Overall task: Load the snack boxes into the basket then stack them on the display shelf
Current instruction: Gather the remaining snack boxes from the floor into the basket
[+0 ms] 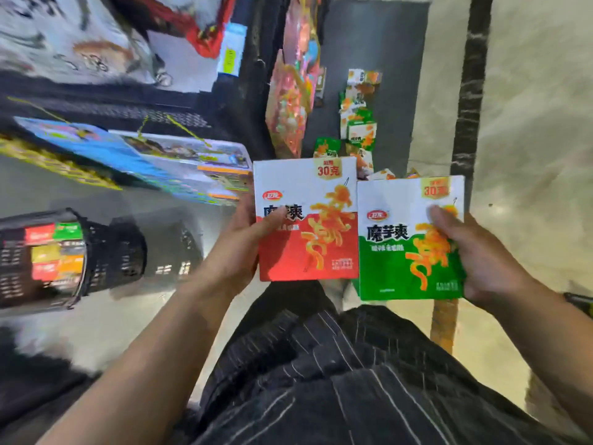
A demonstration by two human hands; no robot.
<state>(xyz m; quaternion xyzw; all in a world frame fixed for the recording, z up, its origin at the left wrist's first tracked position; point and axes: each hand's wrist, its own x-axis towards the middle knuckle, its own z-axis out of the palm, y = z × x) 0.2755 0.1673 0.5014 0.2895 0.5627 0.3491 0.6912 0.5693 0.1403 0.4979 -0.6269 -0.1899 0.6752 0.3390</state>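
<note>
My left hand [244, 242] grips a red and white snack box [308, 248] by its left edge, thumb across the front. My right hand [481, 255] grips a green and white snack box [398, 268] by its right edge, thumb on the front. Both boxes are held side by side at chest height, faces toward me. The black plastic basket [106, 252] stands on the floor at the left with several snack boxes [54, 252] inside. More green and white boxes [359, 117] lie in a loose pile on the floor beyond my hands.
Flat colourful boxes [179, 162] lie on a low dark shelf at the left. A bag of pink and orange packets [292, 101] hangs or leans beside the dark shelf edge. A black floor strip [471, 91] runs at the right. My striped clothing fills the bottom centre.
</note>
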